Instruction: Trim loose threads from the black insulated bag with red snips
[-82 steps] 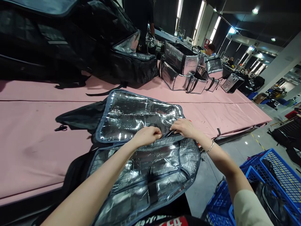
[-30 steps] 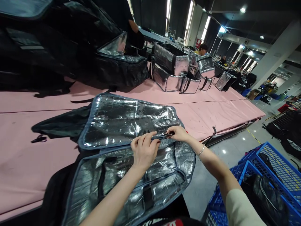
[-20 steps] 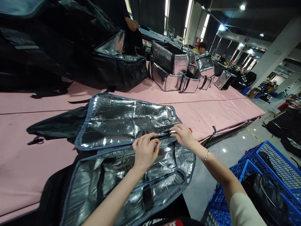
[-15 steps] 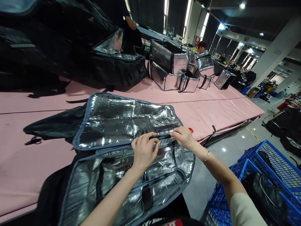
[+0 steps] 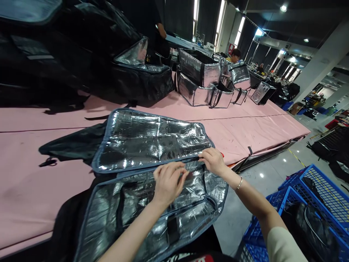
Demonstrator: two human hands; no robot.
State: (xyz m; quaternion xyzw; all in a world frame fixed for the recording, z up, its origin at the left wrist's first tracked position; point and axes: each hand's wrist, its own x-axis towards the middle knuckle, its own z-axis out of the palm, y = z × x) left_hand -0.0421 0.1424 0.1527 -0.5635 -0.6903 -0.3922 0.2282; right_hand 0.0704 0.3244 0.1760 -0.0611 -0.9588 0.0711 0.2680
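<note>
A black bag with silver foil lining lies unfolded; its lid panel (image 5: 147, 140) rests on the pink table (image 5: 261, 127), and its body (image 5: 139, 207) hangs toward me. My right hand (image 5: 214, 160) pinches the dark edging at the right end of the seam between lid and body. Left of it, over the seam, my left hand (image 5: 169, 180) has its thumb and fingers curled toward each other; whether anything thin is between the fingertips is too small to tell. A black strap (image 5: 173, 229) lies on the lining below.
Large black bags (image 5: 141, 83) are piled at the back left. Silver foil boxes (image 5: 199, 69) stand at the table's back. Blue crates (image 5: 324, 189) with black bags sit on the floor at the right. A person's hand (image 5: 161, 31) shows at the top.
The view has shifted a little, so the table and bag appear farther right. My left hand's fingertips have drawn slightly away from the seam. My right hand keeps its pinch on the edging.
</note>
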